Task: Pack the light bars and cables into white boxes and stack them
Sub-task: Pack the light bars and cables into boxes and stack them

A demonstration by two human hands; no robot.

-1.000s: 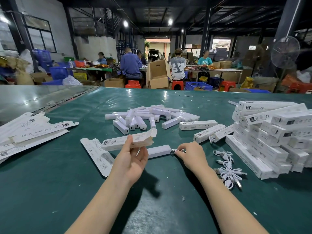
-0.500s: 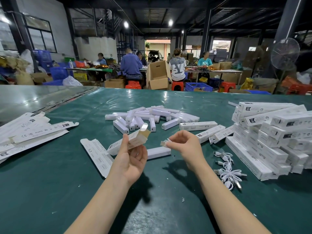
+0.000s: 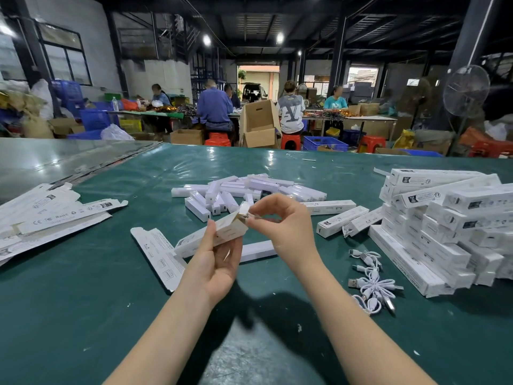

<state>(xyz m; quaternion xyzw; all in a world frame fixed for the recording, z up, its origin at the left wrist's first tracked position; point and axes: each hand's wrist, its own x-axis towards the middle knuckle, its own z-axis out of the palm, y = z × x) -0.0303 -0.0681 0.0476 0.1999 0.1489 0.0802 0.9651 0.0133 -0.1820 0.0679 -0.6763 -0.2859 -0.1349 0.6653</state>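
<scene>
My left hand grips a long white box, tilted with its open end up and to the right. My right hand pinches a small coiled cable right at that open end. One white light bar lies on the green table under my hands. A heap of several light bars sits further back. Loose white cables lie to the right. Packed white boxes are stacked at the far right.
Flat unfolded box blanks lie at the left, and one blank rests beside my left hand. Three closed boxes lie between the heap and the stack. People work at tables beyond the far edge.
My right hand lifted the cable off the table and brought it up to the box's open end. My left hand raised and tilted the box toward it.
</scene>
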